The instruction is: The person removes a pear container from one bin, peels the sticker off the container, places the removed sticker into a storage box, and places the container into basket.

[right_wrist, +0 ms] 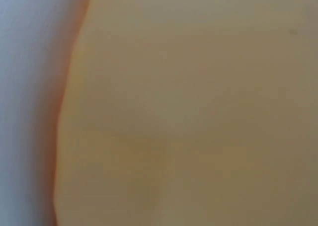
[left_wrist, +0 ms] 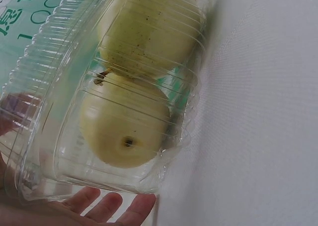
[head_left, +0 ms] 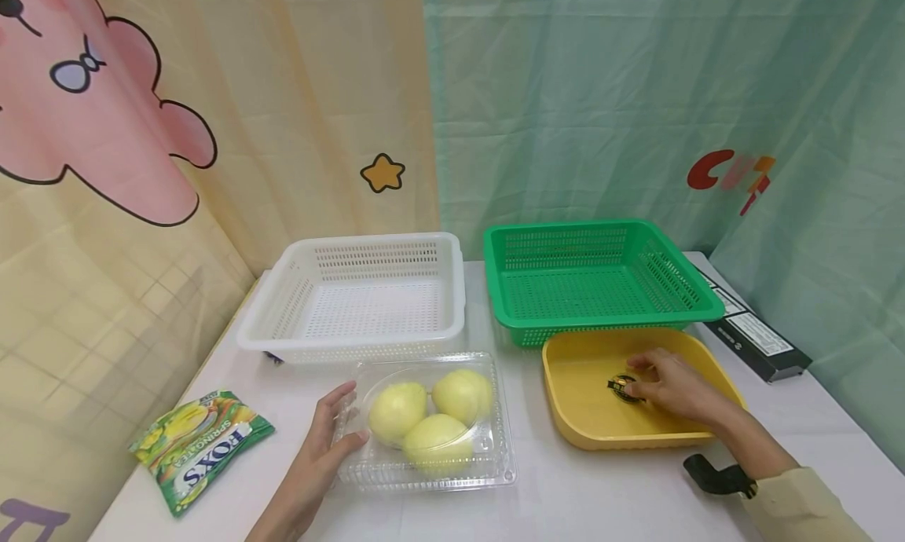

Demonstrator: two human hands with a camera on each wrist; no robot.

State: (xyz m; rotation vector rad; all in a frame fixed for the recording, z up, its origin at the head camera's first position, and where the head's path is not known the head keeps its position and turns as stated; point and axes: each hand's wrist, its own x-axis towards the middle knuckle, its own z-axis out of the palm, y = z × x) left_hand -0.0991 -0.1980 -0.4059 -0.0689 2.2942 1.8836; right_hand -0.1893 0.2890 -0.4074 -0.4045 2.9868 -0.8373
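My left hand [head_left: 325, 440] grips the left side of a clear plastic clamshell box [head_left: 498, 448], its thumb over the lid. Inside lie three pale yellow-green pears [head_left: 438, 444]; two of the pears [left_wrist: 125, 121] show close up through the ribbed plastic in the left wrist view. Over the floor of a yellow tray [head_left: 587, 428], my right hand [head_left: 675, 385] has thumb and index finger at a small round black label [head_left: 621, 385] with gold print. The thumb overlaps the label's edge. Blurred yellow fills most of the right wrist view, hiding those fingers.
A white perforated basket [head_left: 353, 344] stands behind the clamshell, and a green basket [head_left: 608, 322] touches the tray's far side. Left of my left hand lies a green FOX'S candy bag [head_left: 201, 448]. A black-and-white box [head_left: 760, 334] sits at the right edge. Curtains hang behind.
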